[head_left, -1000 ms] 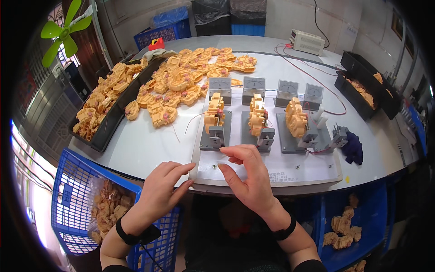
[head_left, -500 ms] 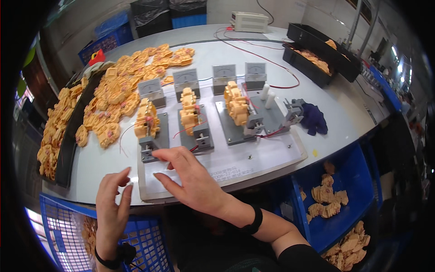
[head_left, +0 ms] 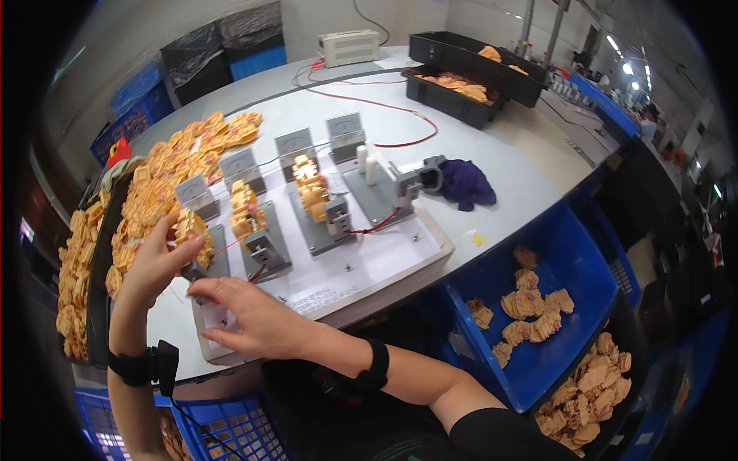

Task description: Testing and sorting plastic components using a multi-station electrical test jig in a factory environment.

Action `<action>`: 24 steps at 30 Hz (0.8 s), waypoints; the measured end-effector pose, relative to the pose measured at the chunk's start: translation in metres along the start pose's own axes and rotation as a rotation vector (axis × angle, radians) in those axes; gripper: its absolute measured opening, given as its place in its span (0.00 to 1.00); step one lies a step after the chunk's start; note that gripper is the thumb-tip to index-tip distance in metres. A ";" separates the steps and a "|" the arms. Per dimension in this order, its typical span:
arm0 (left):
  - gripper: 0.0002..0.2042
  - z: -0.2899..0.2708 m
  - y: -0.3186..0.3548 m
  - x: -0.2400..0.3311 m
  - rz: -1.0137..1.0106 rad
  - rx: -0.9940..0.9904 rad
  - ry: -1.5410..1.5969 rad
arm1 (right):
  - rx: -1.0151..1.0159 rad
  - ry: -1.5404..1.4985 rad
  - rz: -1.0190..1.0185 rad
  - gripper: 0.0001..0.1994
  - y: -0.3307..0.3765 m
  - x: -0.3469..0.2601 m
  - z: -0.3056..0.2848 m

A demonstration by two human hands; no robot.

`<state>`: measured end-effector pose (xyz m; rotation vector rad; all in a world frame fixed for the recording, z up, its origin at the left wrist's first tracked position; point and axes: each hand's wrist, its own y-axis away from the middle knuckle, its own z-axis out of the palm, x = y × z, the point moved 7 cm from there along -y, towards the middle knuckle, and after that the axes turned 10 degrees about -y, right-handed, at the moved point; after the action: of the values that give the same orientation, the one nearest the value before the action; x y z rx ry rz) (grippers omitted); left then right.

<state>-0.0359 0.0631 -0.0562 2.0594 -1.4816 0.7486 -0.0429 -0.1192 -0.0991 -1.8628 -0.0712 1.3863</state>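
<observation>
My left hand is at the leftmost test fixture, its thumb and fingers closed around a yellow plastic part with small metal pieces. My right hand is just in front of the same fixture, thumb and forefinger apart; the forefinger tip reaches the fixture's front end, which is mostly hidden behind it. To the right, a second fixture carries a similar yellow part with a red wire. A third fixture also bears a yellow part. The fourth fixture has two white posts and no yellow part.
Panel meters stand behind the fixtures on a white board. Yellow parts are heaped at left beside a black tray. A dark blue cloth, black bins, a power supply and a blue bin lie around.
My left hand has moved up and forward onto the leftmost yellow part and closed on it. My right hand remains near that fixture's front end. The whole view has shifted.
</observation>
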 end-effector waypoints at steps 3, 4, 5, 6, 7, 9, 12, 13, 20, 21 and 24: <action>0.35 -0.008 -0.004 -0.013 0.038 0.166 -0.042 | -0.039 -0.046 -0.001 0.29 -0.001 -0.002 0.005; 0.34 -0.008 -0.011 -0.017 0.038 0.170 -0.067 | -0.051 -0.073 0.009 0.29 -0.002 0.000 0.004; 0.33 -0.009 -0.014 -0.015 0.059 0.212 -0.075 | -0.033 -0.087 -0.005 0.29 -0.001 0.001 0.002; 0.32 -0.013 -0.013 -0.012 0.076 0.259 -0.083 | -0.016 -0.068 -0.013 0.29 -0.002 0.003 0.001; 0.30 -0.026 -0.012 -0.005 0.175 0.330 -0.110 | -0.015 -0.076 -0.012 0.30 -0.001 0.006 0.002; 0.27 -0.065 0.002 0.008 0.276 0.403 -0.132 | 0.007 -0.068 -0.050 0.33 0.001 0.016 0.010; 0.27 -0.049 0.058 0.071 0.390 0.310 0.095 | 0.177 -0.476 0.129 0.38 0.009 0.009 -0.003; 0.28 -0.022 0.073 0.092 0.374 0.274 0.121 | 0.248 -0.750 0.147 0.40 0.016 0.018 -0.007; 0.23 0.099 0.153 0.155 0.653 -0.055 -0.137 | 0.674 -0.469 0.244 0.29 0.161 -0.073 -0.156; 0.29 0.101 0.153 0.139 0.562 -0.189 -0.167 | 0.855 -0.343 0.252 0.24 0.197 -0.100 -0.192; 0.27 0.087 0.147 0.094 0.704 -0.014 -0.446 | 1.172 0.353 0.298 0.18 0.327 -0.195 -0.296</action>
<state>-0.1387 -0.1014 -0.0448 1.7462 -2.5134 0.5209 -0.0046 -0.5994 -0.1229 -1.0677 1.0113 0.8892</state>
